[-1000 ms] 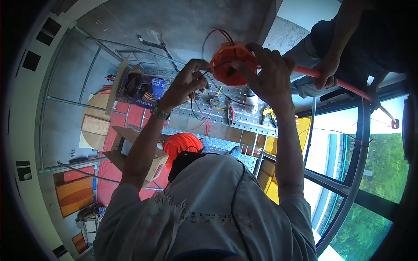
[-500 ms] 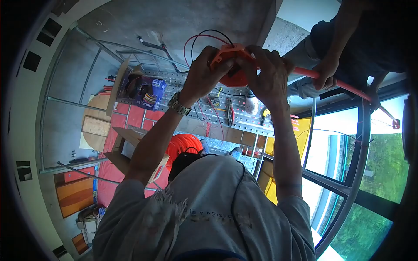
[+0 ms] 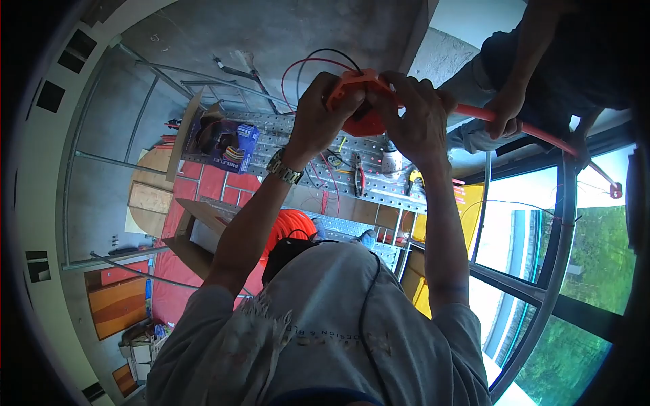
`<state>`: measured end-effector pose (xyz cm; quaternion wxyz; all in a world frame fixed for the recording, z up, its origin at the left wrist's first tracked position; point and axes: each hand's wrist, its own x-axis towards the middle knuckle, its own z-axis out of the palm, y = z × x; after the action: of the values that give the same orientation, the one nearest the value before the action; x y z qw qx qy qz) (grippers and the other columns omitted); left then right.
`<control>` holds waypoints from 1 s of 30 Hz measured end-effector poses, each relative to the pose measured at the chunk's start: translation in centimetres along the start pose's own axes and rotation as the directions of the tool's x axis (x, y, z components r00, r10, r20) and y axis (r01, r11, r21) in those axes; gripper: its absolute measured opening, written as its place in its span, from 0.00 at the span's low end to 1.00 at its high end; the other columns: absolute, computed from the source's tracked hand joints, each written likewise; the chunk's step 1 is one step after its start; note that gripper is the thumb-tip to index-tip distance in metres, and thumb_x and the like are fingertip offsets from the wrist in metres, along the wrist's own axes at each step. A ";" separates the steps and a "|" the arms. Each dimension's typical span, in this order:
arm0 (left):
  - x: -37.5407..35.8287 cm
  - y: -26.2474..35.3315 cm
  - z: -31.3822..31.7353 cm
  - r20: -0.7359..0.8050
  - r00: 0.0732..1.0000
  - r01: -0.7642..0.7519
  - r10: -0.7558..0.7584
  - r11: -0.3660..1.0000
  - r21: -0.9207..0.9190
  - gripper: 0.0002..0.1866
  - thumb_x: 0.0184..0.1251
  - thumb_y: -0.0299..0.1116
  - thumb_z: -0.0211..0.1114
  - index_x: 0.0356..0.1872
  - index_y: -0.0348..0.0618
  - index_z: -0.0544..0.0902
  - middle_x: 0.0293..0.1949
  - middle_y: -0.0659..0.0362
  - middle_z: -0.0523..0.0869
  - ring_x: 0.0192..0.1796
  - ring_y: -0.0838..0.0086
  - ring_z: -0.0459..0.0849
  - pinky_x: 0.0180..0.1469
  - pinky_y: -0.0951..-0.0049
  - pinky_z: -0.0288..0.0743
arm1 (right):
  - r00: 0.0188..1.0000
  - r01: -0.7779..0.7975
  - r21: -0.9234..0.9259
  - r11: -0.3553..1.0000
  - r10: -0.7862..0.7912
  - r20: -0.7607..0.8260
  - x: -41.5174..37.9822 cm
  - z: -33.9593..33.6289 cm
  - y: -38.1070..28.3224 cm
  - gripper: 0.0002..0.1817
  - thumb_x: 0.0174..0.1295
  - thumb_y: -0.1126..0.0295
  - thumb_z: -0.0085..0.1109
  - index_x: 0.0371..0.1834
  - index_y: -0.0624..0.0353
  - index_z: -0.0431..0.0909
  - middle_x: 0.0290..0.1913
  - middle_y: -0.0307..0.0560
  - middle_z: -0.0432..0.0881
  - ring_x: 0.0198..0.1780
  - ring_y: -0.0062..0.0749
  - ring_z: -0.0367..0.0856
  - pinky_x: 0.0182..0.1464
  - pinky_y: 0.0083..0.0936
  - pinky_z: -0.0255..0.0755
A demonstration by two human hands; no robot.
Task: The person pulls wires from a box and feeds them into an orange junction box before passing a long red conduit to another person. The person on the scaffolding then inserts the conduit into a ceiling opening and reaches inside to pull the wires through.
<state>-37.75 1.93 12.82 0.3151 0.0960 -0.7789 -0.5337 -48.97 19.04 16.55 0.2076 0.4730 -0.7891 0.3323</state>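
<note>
Raised in front of me is an orange junction box [image 3: 365, 124], an open many-sided box, with black and red wires [image 3: 298, 62] looping out of its far side. My left hand [image 3: 323, 108], a watch at its wrist, grips the box's left side, thumb over the opening. My right hand [image 3: 416, 118] closes around its right side, thumb and fingers at the opening. An orange conduit [image 3: 477, 111] runs rightward from near my right hand to a co-worker's hand [image 3: 506, 111], which grasps it. My fingers hide the joint between conduit and box.
Below lies a perforated metal scaffold platform [image 3: 271, 122] carrying pliers [image 3: 359, 179], a white bottle [image 3: 391, 162] and a blue PHILFLEX box [image 3: 227, 145]. An open cardboard box [image 3: 189, 237] and coiled orange tubing [image 3: 288, 230] are near my body. Windows [image 3: 514, 247] and scaffold pipes stand right.
My left forearm and wrist have shifted slightly right, and the left thumb has moved over the box's opening. The wire loop has swung a little left. Both hands keep their hold.
</note>
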 end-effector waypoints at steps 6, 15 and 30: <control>0.6 0.1 0.8 -0.047 0.996 0.058 -0.078 0.941 -0.332 0.14 0.67 0.36 0.76 0.41 0.38 0.83 0.35 0.61 0.85 0.38 0.83 0.81 0.41 0.76 0.75 | 0.997 0.066 0.005 0.998 -0.066 0.034 -0.4 -1.3 0.1 0.23 0.72 0.50 0.66 0.61 0.53 0.84 0.40 0.42 0.88 0.46 0.36 0.84 0.60 0.43 0.58; 0.1 -0.1 1.4 -0.149 0.988 0.017 -0.029 0.997 -0.081 0.11 0.70 0.34 0.73 0.39 0.39 0.80 0.31 0.63 0.81 0.34 0.81 0.77 0.38 0.73 0.73 | 0.998 -0.054 -0.086 0.995 0.056 0.023 -0.3 0.1 -1.5 0.22 0.70 0.47 0.65 0.56 0.49 0.83 0.41 0.44 0.86 0.52 0.42 0.84 0.65 0.57 0.57; -1.2 -0.7 1.5 -0.196 0.978 -0.060 0.065 0.998 0.030 0.09 0.70 0.32 0.68 0.47 0.42 0.82 0.38 0.59 0.84 0.43 0.78 0.83 0.47 0.72 0.78 | 0.991 -0.098 -0.124 0.987 0.086 -0.102 0.3 1.1 -1.9 0.16 0.65 0.49 0.69 0.45 0.47 0.84 0.37 0.44 0.89 0.43 0.46 0.85 0.53 0.50 0.62</control>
<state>-37.81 3.41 11.42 0.4059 0.1277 -0.7528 -0.5022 -47.47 17.40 16.63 0.2600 0.4050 -0.8190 0.3124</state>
